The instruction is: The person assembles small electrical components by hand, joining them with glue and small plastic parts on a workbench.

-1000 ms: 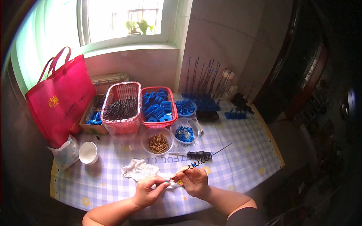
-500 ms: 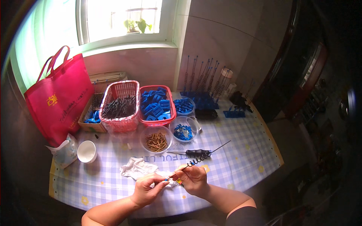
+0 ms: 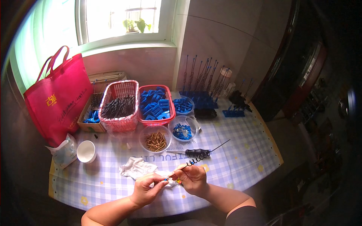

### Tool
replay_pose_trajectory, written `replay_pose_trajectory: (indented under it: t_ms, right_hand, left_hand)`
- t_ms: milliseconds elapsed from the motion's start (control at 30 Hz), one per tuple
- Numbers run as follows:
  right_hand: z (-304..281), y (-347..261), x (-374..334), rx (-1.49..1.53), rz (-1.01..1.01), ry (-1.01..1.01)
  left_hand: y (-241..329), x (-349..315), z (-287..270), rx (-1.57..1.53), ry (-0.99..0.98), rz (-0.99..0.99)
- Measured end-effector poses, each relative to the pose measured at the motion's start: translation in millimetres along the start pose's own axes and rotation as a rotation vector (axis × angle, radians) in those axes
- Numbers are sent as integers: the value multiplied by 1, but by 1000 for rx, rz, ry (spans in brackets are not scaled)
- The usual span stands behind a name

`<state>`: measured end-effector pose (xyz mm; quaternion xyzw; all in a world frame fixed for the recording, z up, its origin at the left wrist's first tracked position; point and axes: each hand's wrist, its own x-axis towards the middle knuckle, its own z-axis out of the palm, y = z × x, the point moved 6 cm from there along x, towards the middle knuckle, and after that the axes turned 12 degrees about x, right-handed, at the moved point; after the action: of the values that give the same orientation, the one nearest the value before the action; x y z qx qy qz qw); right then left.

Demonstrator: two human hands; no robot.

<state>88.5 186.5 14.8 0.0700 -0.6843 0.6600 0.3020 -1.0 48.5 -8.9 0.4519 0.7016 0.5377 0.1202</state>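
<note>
My left hand (image 3: 146,189) pinches the lower end of a thin black wire with a coiled spring section (image 3: 194,162), where a small blue piece (image 3: 166,179) shows at the fingertips. Fingers of my right hand (image 3: 194,181) are closed on the same wire, just below the coil. From there the wire slants up to the right and passes in front of a black-handled screwdriver (image 3: 194,152) on the table. Beneath and behind my hands lies a crumpled white cloth (image 3: 137,168). A small yellow and red thing beside my right hand is mostly hidden.
Beyond my hands stand tubs of brass-coloured pins (image 3: 156,143) and small blue caps (image 3: 182,132). Farther back are a basket of black wires (image 3: 118,107) and a red basket of blue parts (image 3: 155,105). A white cup (image 3: 86,151) and pink bag (image 3: 56,98) stand left; wires stand upright in blue bases (image 3: 200,100).
</note>
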Motion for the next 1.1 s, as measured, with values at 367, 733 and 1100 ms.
replay_pose_trajectory:
  t_ms: [367, 733, 1100]
  right_hand:
    - [1, -2, 1, -7, 15, -6]
    - [1, -2, 0, 3, 5, 1]
    - [1, -4, 1, 25, 14, 11]
  left_hand:
    - [0, 0, 0, 10, 0, -1]
    - [2, 0, -1, 3, 5, -3]
    - [1, 0, 0, 8, 4, -2]
